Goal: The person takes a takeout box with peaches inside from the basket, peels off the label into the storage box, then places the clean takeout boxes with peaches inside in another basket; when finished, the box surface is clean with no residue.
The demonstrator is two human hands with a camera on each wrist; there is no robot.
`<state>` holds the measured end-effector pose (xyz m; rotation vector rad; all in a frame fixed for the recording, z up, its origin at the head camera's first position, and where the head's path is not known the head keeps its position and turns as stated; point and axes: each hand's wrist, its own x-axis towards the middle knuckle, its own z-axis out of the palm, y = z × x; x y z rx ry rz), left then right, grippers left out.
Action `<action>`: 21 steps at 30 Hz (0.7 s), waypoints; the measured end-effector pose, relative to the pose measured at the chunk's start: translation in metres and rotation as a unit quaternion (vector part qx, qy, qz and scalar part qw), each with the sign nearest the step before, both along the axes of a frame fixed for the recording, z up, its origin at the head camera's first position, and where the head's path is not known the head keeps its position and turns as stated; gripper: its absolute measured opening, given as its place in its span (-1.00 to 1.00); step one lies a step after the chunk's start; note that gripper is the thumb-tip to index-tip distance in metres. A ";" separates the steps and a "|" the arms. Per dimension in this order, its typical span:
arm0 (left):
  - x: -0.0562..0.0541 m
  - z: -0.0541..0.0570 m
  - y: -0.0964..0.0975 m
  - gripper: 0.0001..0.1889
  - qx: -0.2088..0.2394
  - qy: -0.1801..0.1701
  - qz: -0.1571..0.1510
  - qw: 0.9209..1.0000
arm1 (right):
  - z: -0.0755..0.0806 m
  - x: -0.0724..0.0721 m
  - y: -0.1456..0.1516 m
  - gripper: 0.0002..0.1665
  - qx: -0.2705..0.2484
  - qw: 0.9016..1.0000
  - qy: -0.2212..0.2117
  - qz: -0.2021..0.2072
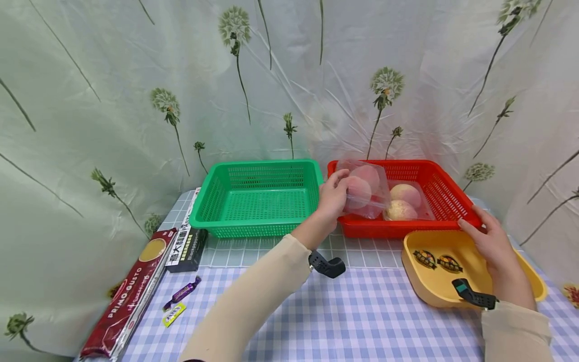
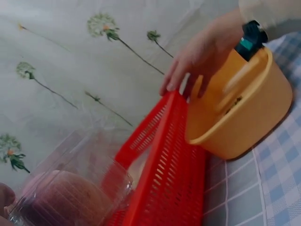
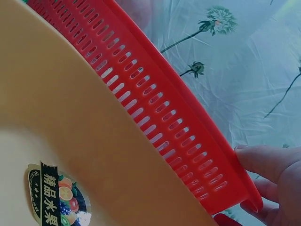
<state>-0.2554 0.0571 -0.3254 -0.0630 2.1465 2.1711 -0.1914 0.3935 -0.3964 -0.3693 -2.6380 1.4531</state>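
Note:
My left hand (image 1: 331,197) grips a clear plastic box (image 1: 380,187) with pink peaches (image 1: 357,190) inside. The box is tilted over the left part of a red basket (image 1: 452,201); whether it touches the basket, I cannot tell. Inside the basket lies a second clear box with two pink-and-yellow peaches (image 1: 401,210). At the basket's front right corner, my right hand (image 1: 494,241) pinches the rim, the thumb (image 3: 263,160) on one side and fingers beneath. In the left wrist view the held box (image 2: 80,188) shows at the lower left, with only a bit of my left hand visible.
A green basket (image 1: 267,227) stands left of the red one. Under my right forearm sits a yellow bin (image 1: 420,284) with round fruit stickers. On the left lie a red PRIMO GUSTO pack (image 1: 131,296), a black box (image 1: 190,251), a purple-wrapped candy (image 1: 183,292) and a yellow packet (image 1: 174,314).

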 end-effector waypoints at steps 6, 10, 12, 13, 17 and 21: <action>-0.004 -0.002 0.017 -0.67 -0.068 0.021 0.035 0.997 | -0.003 -0.001 0.000 -0.09 -0.001 1.000 0.007 0.007; -0.006 -0.004 0.028 -0.71 -0.096 0.044 0.037 0.994 | -0.003 -0.001 0.001 -0.09 0.002 1.000 0.006 0.008; -0.006 -0.006 0.034 -0.73 -0.123 0.051 0.034 0.991 | -0.003 0.000 0.002 -0.09 0.003 1.000 0.007 0.006; -0.005 -0.008 0.038 -0.73 -0.140 0.054 0.031 0.988 | -0.003 0.000 0.003 -0.09 0.004 1.000 0.008 0.005; -0.003 -0.017 0.050 -0.70 -0.207 0.065 0.023 0.976 | -0.004 0.001 0.005 -0.09 0.007 1.000 0.015 0.010; -0.005 -0.021 0.052 -0.70 -0.230 0.076 0.013 0.970 | -0.004 0.000 0.005 -0.09 0.009 1.000 0.025 0.016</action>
